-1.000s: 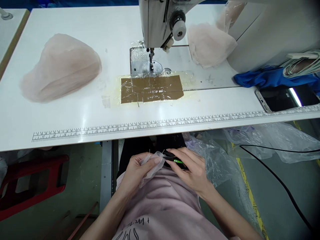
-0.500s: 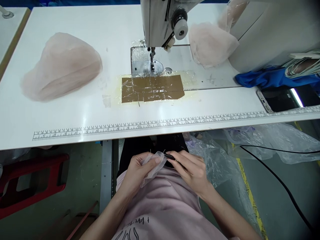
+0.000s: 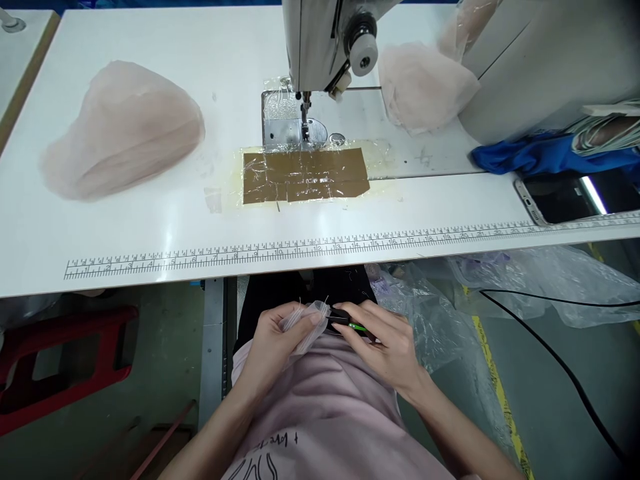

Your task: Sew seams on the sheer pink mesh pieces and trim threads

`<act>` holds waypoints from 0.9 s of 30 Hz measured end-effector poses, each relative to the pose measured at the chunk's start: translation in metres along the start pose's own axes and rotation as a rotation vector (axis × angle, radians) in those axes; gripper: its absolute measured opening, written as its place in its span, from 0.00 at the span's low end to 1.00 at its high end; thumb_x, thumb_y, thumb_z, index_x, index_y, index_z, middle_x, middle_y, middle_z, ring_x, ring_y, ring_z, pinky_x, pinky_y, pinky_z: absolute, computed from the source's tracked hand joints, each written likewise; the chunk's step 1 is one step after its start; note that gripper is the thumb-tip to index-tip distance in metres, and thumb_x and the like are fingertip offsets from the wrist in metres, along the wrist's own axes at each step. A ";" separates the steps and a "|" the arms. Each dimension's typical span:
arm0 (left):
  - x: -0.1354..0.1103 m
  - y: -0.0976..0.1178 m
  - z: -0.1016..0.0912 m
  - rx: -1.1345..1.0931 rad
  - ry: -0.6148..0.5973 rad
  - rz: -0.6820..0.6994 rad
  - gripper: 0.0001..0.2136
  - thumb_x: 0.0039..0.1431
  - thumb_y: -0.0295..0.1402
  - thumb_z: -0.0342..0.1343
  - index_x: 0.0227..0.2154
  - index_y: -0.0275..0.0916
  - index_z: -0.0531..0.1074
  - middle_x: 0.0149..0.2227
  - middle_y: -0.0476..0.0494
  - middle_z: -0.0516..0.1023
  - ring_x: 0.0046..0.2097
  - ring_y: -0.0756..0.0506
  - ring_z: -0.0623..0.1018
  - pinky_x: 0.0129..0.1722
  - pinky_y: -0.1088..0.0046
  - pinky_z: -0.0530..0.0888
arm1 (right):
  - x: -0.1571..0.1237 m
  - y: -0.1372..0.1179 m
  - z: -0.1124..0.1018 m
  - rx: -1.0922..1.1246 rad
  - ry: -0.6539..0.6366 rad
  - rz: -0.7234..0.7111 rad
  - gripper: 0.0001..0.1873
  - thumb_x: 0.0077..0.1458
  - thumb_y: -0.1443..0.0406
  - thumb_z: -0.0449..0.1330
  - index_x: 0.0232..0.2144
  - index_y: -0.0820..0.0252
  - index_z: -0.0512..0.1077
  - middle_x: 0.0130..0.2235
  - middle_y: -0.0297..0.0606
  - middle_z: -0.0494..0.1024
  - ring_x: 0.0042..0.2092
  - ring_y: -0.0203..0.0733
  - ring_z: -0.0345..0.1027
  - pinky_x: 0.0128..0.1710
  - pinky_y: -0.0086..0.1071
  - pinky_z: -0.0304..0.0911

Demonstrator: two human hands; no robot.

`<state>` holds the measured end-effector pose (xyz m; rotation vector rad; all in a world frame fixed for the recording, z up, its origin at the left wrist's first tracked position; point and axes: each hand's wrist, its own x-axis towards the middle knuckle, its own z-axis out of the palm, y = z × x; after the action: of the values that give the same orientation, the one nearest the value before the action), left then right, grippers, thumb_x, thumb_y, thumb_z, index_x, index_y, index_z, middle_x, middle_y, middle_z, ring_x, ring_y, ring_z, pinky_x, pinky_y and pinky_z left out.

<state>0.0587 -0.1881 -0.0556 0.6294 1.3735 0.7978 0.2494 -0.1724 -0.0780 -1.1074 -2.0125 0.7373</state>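
Below the table's front edge, over my lap, my left hand [image 3: 273, 343] pinches a small piece of sheer pale-pink mesh fabric [image 3: 306, 320]. My right hand [image 3: 387, 340] is closed around small black thread snips with a green mark [image 3: 347, 321], their tip touching the fabric's edge. Both hands sit close together above my pink shirt.
A white sewing table [image 3: 150, 227] with a printed ruler [image 3: 300, 250] along its front carries the sewing machine [image 3: 325, 47], a brown taped patch [image 3: 305, 175], a large pink mesh pile [image 3: 123, 130] on the left, another mesh pile [image 3: 425, 83], blue cloth [image 3: 540, 157] and a phone [image 3: 570, 197]. Red stool [image 3: 60, 367] lower left; plastic bags [image 3: 525, 280] and a cable [image 3: 560, 367] at the right.
My right hand has shifted slightly, so the green mark on the snips shows again at the fabric's edge. My left hand keeps its pinch in the same place.
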 end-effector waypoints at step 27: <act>0.000 -0.007 -0.001 0.004 0.017 -0.002 0.17 0.52 0.45 0.63 0.21 0.35 0.69 0.20 0.53 0.61 0.24 0.54 0.58 0.23 0.78 0.56 | 0.005 -0.011 -0.004 0.349 0.169 0.319 0.06 0.55 0.61 0.63 0.35 0.57 0.73 0.29 0.34 0.75 0.26 0.34 0.64 0.24 0.28 0.61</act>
<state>0.0591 -0.1920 -0.0610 0.6255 1.3912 0.8012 0.2452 -0.1728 -0.0656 -1.2436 -1.5108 1.0720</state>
